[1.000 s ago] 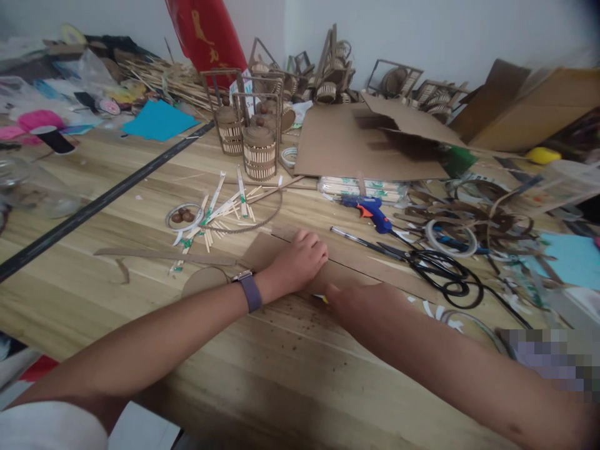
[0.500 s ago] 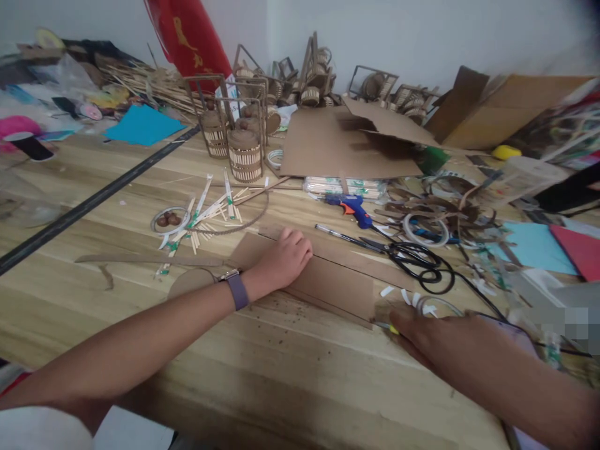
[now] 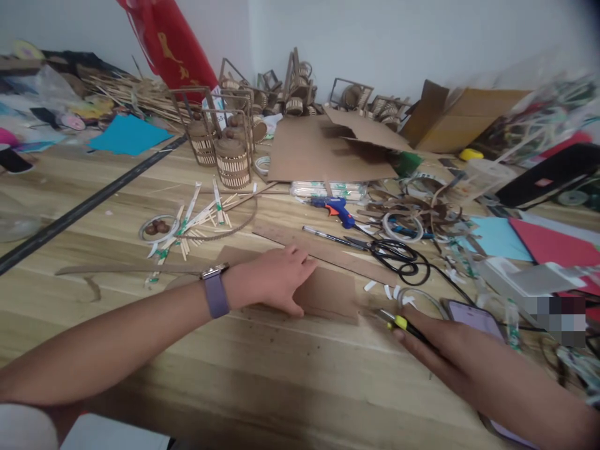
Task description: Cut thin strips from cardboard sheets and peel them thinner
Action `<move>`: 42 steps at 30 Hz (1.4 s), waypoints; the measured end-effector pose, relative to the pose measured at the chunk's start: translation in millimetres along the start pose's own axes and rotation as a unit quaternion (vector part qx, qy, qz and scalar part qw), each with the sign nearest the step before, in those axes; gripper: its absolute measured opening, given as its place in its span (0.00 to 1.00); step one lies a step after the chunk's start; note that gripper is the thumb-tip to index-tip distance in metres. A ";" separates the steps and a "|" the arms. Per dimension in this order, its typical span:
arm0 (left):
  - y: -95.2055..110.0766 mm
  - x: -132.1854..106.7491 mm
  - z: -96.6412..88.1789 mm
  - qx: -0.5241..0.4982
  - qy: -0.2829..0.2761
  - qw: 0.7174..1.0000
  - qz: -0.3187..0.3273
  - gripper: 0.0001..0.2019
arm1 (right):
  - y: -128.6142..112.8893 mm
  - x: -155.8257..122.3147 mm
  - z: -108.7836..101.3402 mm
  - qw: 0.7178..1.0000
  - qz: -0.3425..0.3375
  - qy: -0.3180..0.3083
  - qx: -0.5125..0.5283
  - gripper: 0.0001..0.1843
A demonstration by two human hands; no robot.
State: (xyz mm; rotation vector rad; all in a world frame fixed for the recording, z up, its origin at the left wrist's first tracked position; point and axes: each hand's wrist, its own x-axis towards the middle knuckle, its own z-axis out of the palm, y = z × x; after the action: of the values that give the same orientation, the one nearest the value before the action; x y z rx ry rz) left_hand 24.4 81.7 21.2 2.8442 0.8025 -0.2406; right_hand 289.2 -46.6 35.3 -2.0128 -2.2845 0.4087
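Observation:
My left hand (image 3: 276,281) lies flat, fingers stretched out, on a brown cardboard piece (image 3: 328,294) on the wooden table (image 3: 290,375). A purple watch (image 3: 214,292) is on that wrist. My right hand (image 3: 435,350) is closed around a thin tool with a yellow and black handle (image 3: 400,324), its tip pointing at the cardboard's right edge. A long cardboard strip (image 3: 323,247) lies just beyond the piece.
Black scissors (image 3: 398,256), a pen (image 3: 328,237) and a blue glue gun (image 3: 335,209) lie behind the cardboard. A phone (image 3: 473,317) and tape ring (image 3: 422,299) sit by my right hand. Bamboo sticks (image 3: 201,215), small wooden cages (image 3: 232,159), a big cardboard sheet (image 3: 323,150) and coloured paper (image 3: 129,134) fill the back.
My right arm pulled back from under my left hand to the right and now holds the yellow-handled tool. My left hand has opened flat and the cardboard shifted towards me.

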 end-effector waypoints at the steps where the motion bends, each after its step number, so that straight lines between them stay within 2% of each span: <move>1: 1.9 2.0 -2.5 -0.028 0.020 0.999 -0.028 0.44 | -6.5 2.3 -1.1 0.999 0.010 -0.023 0.042 0.19; 3: 3.0 6.0 -5.2 -0.098 0.097 0.985 -0.106 0.48 | -17.8 7.2 -1.2 0.988 0.056 -0.074 0.123 0.20; 5: 1.0 9.2 -6.0 -0.164 0.171 0.953 -0.186 0.52 | -27.2 13.1 2.2 0.965 0.106 -0.113 0.210 0.20; 7: -2.4 11.5 -6.6 -0.206 0.210 0.926 -0.235 0.55 | -37.1 20.6 7.5 0.934 0.137 -0.133 0.301 0.21; 9: -5.0 13.0 -7.2 -0.225 0.220 0.912 -0.265 0.55 | -49.5 30.7 11.5 0.906 0.153 -0.131 0.373 0.20; 11: -6.0 14.0 -6.6 -0.232 0.221 0.902 -0.288 0.55 | -64.8 42.8 12.3 0.889 0.156 -0.134 0.409 0.17; 16: -6.5 11.4 4.8 -0.263 0.243 0.877 -0.320 0.48 | -96.2 69.2 10.6 0.898 0.155 -0.125 0.391 0.13; 18: -7.4 5.3 10.6 -0.266 0.240 0.872 -0.334 0.47 | -97.4 74.9 12.9 0.899 0.146 -0.132 0.392 0.09; 20: -8.3 -5.0 14.4 -0.253 0.225 0.878 -0.339 0.46 | -90.7 79.2 15.4 0.899 0.133 -0.157 0.387 0.07; 24: -10.0 -30.1 15.2 -0.172 0.203 0.915 -0.304 0.35 | -64.8 91.3 14.0 0.899 0.084 -0.251 0.348 0.07; 26: -12.0 -37.0 14.3 -0.079 0.232 0.928 -0.282 0.28 | -54.3 100.4 10.3 0.904 0.046 -0.286 0.315 0.08; 29: -17.2 -33.9 16.2 0.031 0.278 0.926 -0.255 0.21 | -49.4 114.6 4.6 0.918 -0.012 -0.306 0.250 0.08; 32: -25.2 -20.3 24.4 0.054 0.287 0.932 -0.214 0.19 | -55.9 123.9 1.0 0.944 -0.052 -0.282 0.165 0.07; 36: -36.5 -3.0 35.0 0.052 0.283 0.938 -0.195 0.18 | -70.2 120.9 0.7 0.980 -0.073 -0.186 0.019 0.14; 38: -39.7 3.7 36.3 0.048 0.279 0.942 -0.182 0.19 | -77.0 114.0 2.7 0.983 -0.068 -0.165 -0.049 0.16; 42: -40.8 19.9 37.1 0.030 0.263 0.950 -0.168 0.22 | -87.1 102.3 9.6 0.973 -0.048 -0.181 -0.137 0.16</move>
State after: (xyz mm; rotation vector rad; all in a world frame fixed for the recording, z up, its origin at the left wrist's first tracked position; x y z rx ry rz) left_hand 15.5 118.1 -23.9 2.8366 1.4002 0.4848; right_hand 188.7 43.1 34.8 -2.0799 -2.7828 0.5158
